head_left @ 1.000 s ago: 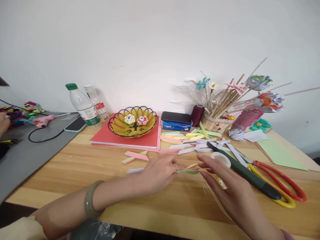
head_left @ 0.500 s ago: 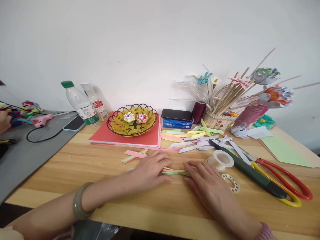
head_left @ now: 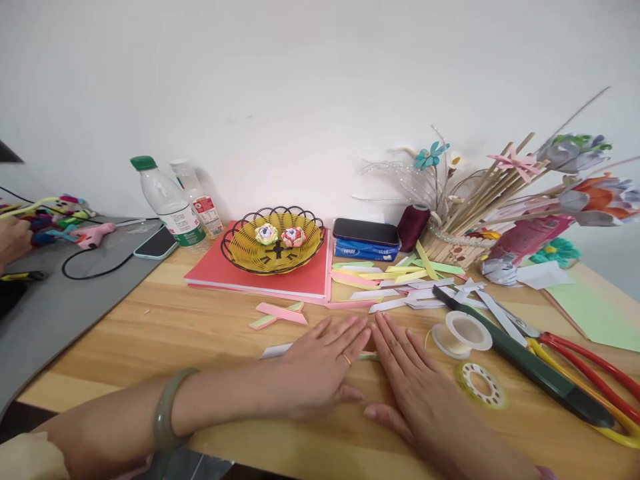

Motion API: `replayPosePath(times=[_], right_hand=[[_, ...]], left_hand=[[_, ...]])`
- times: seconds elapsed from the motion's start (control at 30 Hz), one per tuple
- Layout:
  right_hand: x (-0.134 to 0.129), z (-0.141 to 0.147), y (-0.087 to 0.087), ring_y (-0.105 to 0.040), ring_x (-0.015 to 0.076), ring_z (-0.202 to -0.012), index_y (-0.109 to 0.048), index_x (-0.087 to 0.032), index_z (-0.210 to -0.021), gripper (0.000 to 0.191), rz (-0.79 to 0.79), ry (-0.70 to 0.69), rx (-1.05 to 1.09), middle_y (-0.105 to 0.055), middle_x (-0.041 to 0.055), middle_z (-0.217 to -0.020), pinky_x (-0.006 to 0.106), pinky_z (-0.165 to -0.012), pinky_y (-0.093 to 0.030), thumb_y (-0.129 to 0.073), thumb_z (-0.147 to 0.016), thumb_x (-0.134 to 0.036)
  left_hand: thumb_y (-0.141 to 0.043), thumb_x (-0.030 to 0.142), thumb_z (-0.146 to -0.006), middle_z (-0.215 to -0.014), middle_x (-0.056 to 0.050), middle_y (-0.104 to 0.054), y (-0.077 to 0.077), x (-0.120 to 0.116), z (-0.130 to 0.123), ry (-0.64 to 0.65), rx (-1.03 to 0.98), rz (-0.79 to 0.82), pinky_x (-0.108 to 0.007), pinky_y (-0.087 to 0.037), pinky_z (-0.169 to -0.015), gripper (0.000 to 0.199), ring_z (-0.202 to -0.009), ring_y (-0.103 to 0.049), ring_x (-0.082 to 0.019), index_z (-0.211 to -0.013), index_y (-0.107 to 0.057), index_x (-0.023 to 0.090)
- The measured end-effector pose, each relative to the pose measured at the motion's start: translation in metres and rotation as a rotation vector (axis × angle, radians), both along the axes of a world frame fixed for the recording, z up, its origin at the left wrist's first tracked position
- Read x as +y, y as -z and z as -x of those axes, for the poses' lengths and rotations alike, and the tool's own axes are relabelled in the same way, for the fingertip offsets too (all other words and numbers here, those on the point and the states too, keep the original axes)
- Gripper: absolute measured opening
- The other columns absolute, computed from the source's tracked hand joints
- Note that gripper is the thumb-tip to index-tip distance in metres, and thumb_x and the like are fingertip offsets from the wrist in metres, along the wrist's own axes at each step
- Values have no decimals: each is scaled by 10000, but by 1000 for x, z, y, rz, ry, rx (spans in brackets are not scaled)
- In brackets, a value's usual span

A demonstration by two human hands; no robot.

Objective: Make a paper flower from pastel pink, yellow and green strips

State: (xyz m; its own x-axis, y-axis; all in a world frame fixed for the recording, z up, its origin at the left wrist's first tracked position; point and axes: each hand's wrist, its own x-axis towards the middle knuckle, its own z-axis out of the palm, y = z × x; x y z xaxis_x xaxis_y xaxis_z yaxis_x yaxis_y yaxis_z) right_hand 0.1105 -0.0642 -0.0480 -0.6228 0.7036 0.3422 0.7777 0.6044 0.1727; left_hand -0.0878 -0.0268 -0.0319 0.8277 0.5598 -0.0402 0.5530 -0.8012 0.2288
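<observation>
My left hand (head_left: 325, 360) lies flat on the wooden table with its fingers stretched out. Beside it, my right hand (head_left: 410, 373) is flat too, thumb apart, and the fingertips of both hands nearly meet. A green paper strip (head_left: 369, 357) shows in the gap between them; most of it is hidden under the hands. From under my left hand a white paper strip (head_left: 276, 351) sticks out to the left. Just behind lie crossed pink and green paper strips (head_left: 279, 313). A spool of clear thread (head_left: 461, 335) and a white ring with holes (head_left: 481, 385) sit right of my right hand.
A yellow basket (head_left: 235, 250) holding two paper flowers stands on red paper (head_left: 205, 270). Loose strips (head_left: 400, 283), a dark green-handled tool (head_left: 530, 363) and red-yellow scissors (head_left: 590, 347) lie right. Bottles (head_left: 175, 210) stand back left. Another person's hand (head_left: 15, 243) is at far left.
Both hands have come closer together and flattened over the paper strips, covering more of them. The white strip at the left shows more. The whole view has shifted slightly.
</observation>
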Motion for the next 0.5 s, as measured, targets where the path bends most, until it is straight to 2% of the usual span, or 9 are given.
replayPosePath(times=[0.17,0.3,0.37,0.43,0.47,0.5], right_hand=[[0,-2,1,-295,297,-1278,-248,-16,-1362,783,49,14,-37,-319,223,-1385,467,-932,-416,-377,-818,-565],[4,-4,0,-346,275,-1257,-308,-35,-1337,622,107,19,-29,-362,207,-1368,465,-934,-421,-393,-865,-430],[6,-6,-3,-423,257,-1209,-421,-93,-1273,437,155,37,7,-447,173,-1324,464,-931,-425,-387,-885,-292],[6,-7,-11,-531,234,-1098,-533,-154,-1149,313,225,64,69,-554,131,-1218,437,-874,-473,-379,-877,-180],[6,-8,-16,-573,217,-1026,-564,-179,-1088,289,274,67,104,-594,106,-1149,404,-825,-502,-380,-868,-142],[7,-8,-23,-608,195,-935,-573,-200,-1051,282,334,76,136,-616,83,-1081,358,-746,-532,-386,-858,-117]], left_hand=[[-214,532,-865,-1475,-86,-31,13,0,0,-23,-21,-61,-424,-98,-1090,705,-1360,-26,-220,-1397,-26,108],[-257,519,-864,-1460,-138,-124,8,-2,-3,-39,-17,-63,-445,-96,-1085,705,-1355,-80,-241,-1384,-124,62],[-284,453,-881,-1438,-169,-202,0,-1,-3,-28,-32,-15,-454,-117,-1076,632,-1342,-143,-256,-1358,-222,44],[-291,364,-897,-1389,-152,-340,-9,3,-2,-27,-99,63,-426,-181,-1057,487,-1310,-240,-257,-1278,-402,82],[-281,328,-903,-1329,-127,-437,-14,6,-2,-33,-169,116,-399,-219,-1042,423,-1266,-324,-243,-1188,-511,115],[-303,331,-898,-1182,-97,-574,-19,10,-2,-67,-249,208,-357,-286,-1001,391,-1161,-448,-219,-1063,-601,140]])
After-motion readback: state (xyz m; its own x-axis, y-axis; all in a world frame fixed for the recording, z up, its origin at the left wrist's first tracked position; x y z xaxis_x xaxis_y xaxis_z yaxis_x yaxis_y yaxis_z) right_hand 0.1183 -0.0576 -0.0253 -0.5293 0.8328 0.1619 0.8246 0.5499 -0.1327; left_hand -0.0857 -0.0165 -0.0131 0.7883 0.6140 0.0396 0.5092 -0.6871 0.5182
